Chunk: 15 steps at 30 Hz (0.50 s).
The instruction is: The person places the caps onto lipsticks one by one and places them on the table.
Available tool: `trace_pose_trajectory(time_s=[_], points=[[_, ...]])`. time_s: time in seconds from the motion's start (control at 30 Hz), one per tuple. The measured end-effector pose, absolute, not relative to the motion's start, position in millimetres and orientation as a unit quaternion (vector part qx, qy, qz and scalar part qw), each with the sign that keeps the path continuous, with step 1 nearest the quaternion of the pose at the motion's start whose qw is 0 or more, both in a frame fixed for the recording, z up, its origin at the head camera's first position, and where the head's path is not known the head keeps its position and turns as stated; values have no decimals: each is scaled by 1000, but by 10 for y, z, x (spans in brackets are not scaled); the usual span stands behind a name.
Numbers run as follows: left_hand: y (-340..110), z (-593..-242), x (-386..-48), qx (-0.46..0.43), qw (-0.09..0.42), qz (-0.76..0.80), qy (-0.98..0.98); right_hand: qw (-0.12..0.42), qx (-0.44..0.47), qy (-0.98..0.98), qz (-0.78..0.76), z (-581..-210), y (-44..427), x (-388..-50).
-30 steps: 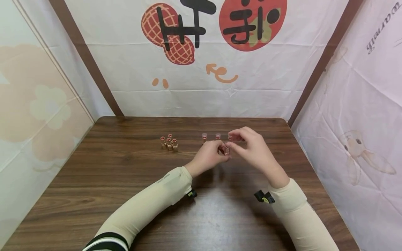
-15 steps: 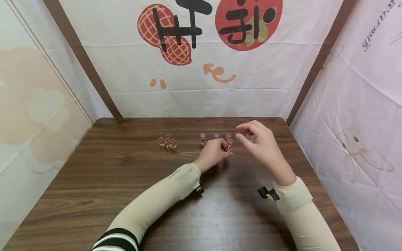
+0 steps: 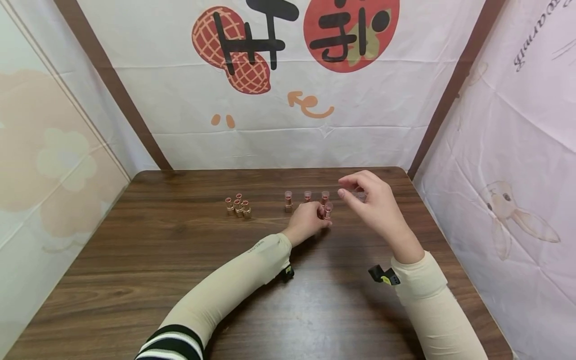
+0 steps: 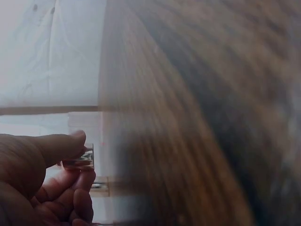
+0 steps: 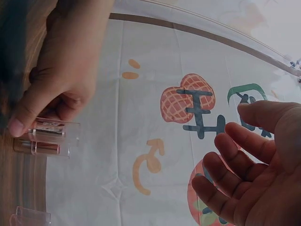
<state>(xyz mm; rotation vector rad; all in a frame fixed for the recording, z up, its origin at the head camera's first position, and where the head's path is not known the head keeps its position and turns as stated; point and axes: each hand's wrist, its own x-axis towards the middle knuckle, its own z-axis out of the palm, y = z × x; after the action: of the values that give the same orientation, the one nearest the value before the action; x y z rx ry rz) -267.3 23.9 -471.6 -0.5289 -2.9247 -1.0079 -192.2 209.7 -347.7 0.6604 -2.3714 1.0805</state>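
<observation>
My left hand (image 3: 307,220) pinches a small lipstick tube (image 3: 328,212) with a clear cap on it, low over the table or standing on it; I cannot tell which. In the left wrist view the thumb and fingers (image 4: 83,181) are on either side of that shiny tube. Just behind it stand capped lipstick tubes: one (image 3: 288,201) on the left, another (image 3: 307,196) partly hidden by the hand, and one (image 3: 325,197) close to the held tube. To the right, my right hand (image 3: 371,202) hovers with relaxed fingers, holding nothing.
Several gold lipstick tubes (image 3: 238,206) with red tops and no caps stand grouped at the left on the wooden table (image 3: 171,240). A clear cap (image 5: 30,216) shows at the lower left of the right wrist view. A printed cloth (image 3: 252,150) hangs behind.
My right hand has drawn off the held lipstick tube, to the right. The left hand has shifted slightly right with the tube, next to the rear row. The view has turned slightly.
</observation>
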Motion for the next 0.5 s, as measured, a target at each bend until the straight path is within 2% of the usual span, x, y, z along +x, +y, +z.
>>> trace_pose_trajectory(time_s=[0.5], points=[[303, -4776, -2744, -159, -8, -320, -934, 224, 210, -868, 390, -3475, 2176, -1973]])
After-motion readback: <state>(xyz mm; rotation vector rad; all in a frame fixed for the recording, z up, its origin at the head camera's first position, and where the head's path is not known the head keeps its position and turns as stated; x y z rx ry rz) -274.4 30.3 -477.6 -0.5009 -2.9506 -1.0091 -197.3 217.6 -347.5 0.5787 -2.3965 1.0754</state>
